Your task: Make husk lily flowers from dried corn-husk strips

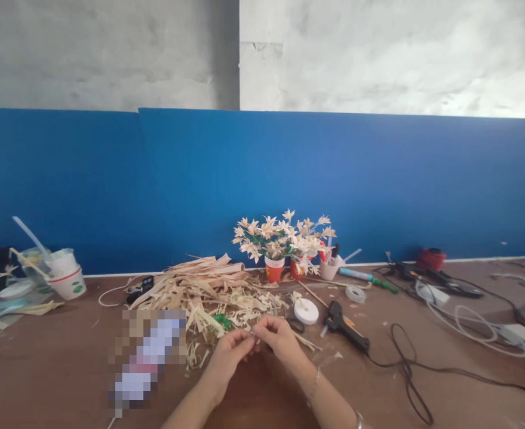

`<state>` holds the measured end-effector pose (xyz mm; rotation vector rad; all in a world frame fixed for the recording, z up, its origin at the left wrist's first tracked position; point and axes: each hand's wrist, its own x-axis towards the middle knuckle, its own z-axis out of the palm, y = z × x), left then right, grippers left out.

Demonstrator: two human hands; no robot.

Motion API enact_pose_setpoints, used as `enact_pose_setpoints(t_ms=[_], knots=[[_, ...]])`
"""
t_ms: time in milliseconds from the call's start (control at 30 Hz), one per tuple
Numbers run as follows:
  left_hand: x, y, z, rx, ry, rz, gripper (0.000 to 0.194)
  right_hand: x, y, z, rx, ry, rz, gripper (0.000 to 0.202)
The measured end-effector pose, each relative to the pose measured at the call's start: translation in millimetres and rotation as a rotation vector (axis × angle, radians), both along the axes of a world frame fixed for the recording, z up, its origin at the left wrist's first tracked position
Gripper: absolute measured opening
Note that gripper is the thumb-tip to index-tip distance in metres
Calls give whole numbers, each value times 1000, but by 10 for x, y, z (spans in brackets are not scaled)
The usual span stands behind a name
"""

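Note:
Both of my hands meet low in the middle of the view, above the brown table [262, 393]. My left hand [232, 356] has its thumb and forefinger pinched together. Close against it, my right hand [276, 335] is pinched too, fingertips nearly touching the left ones. Something small and pale shows between the fingertips, too small to name. Just beyond the hands lies a heap of dried pale husk strips [199, 286], with a green piece [223, 322] near its front. A white round spool [306, 311] is to the right of the heap.
Behind the heap, pale flowers [284, 235] stand in a red cup [274, 269]. A black glue gun [345, 328] trails its cord to the right. Further right are a tape roll [356, 294] and white cables [463, 325]. White cups [68, 283] stand at left, near a pixelated object [148, 360].

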<state>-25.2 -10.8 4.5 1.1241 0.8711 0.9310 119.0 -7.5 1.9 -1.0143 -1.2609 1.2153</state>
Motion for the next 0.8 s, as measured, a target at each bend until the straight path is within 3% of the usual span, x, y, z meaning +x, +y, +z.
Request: enact_pose_setpoints(t_ms=[300,667,800], knots=[[-10,48,-73,101,105,76,23,-9,-31,30,77,-244,-135,21],[-7,57,-117,164,155,46,24,-23,-35,31,85,-259,-137,25],[-15,41,-86,148,153,59,26,-2,-44,54,60,-149,-55,19]])
